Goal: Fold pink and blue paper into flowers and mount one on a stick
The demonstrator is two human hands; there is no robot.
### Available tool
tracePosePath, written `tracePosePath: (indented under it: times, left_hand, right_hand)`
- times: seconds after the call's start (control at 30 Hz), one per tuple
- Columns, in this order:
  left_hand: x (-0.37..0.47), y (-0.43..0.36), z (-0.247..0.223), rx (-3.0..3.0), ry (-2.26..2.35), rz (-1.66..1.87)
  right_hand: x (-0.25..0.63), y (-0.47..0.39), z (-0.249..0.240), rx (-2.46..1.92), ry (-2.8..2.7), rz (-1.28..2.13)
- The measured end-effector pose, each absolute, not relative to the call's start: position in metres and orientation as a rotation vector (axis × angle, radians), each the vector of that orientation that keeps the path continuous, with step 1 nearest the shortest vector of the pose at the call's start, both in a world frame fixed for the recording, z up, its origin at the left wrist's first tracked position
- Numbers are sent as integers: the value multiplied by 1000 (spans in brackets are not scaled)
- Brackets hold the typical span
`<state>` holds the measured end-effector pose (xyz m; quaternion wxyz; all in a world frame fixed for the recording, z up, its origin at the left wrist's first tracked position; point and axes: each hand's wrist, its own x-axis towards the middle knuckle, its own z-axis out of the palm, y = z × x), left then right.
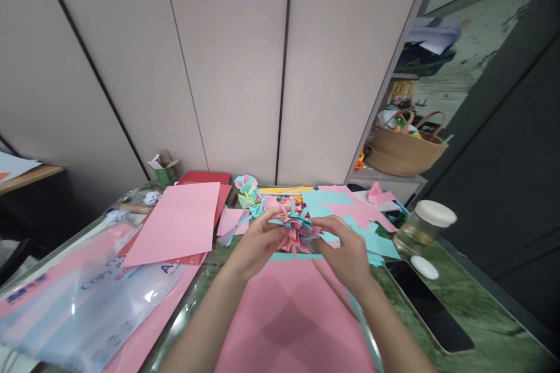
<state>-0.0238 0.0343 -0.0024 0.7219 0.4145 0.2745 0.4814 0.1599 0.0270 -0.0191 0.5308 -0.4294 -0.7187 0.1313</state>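
The left hand (260, 245) and right hand (350, 253) pinch opposite sides of the paper flower (294, 227), positioned above the far edge of the pink sheet (293, 320), with the phone (429, 306) near the table's (496, 317) right edge.

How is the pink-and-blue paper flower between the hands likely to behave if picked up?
The paper flower is probably light, since it looks made of folded paper. Its narrow, splayed petals would likely bend or crease if squeezed.
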Motion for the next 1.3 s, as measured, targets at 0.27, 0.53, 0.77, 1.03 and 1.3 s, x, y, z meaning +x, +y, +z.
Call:
tracePosePath:
  times: [0.27,0.53,0.77,1.03,1.3]
  left_hand:
    - [-15,40,-11,714,516,1049]
    - [-13,28,-1,892,479,1101]
    - [-12,32,-7,875,602,1161]
    - [-13,38,-11,1119,786,1174]
    - [-7,36,-13,1284,937,1058]
  right_hand:
    - [160,35,-23,-984,-1620,319]
    - [165,36,-25,-870,-1765,85]
    - [159,35,-26,-962,-1807,28]
    - [155,28,-17,-1107,-1678,573]
    - [153,34,-15,-1382,-1734,656]
